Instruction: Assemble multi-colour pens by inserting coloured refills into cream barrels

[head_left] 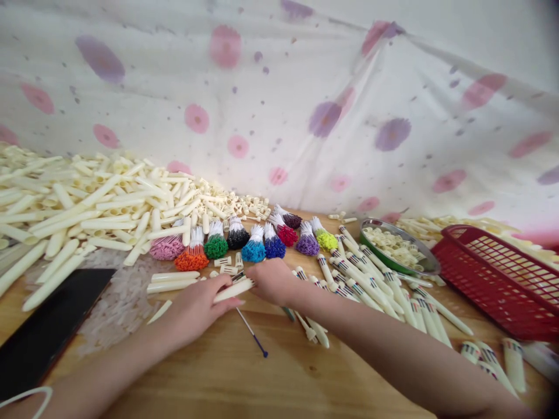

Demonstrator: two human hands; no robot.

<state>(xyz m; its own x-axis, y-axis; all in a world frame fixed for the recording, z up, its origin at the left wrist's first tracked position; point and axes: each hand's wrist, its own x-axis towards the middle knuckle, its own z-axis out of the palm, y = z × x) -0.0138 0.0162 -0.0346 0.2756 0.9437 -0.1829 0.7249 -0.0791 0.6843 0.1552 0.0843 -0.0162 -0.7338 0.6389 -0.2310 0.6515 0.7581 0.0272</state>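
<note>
My left hand (203, 305) is closed around a cream pen barrel (234, 290), its thumb under the barrel and its fingers over it. My right hand (273, 280) is curled at the barrel's right end; its fingertips and whatever they pinch are hidden. A thin white refill with a dark blue end (252, 331) slants down below the left hand. Just beyond the hands stand bundles of colored refills, among them blue (274, 247), light blue (254, 251), black (238, 237), green (216, 247) and orange (191, 256). Small slotted cream pieces (228, 269) lie near the left fingers.
A large heap of cream barrels (100, 203) fills the left. A black phone (48, 326) lies beside translucent small parts (116, 302). To the right are pens with colored sliders (371, 279), a green-sided metal bowl (430, 265) and a red basket (493, 279). A flowered sheet (279, 87) hangs behind.
</note>
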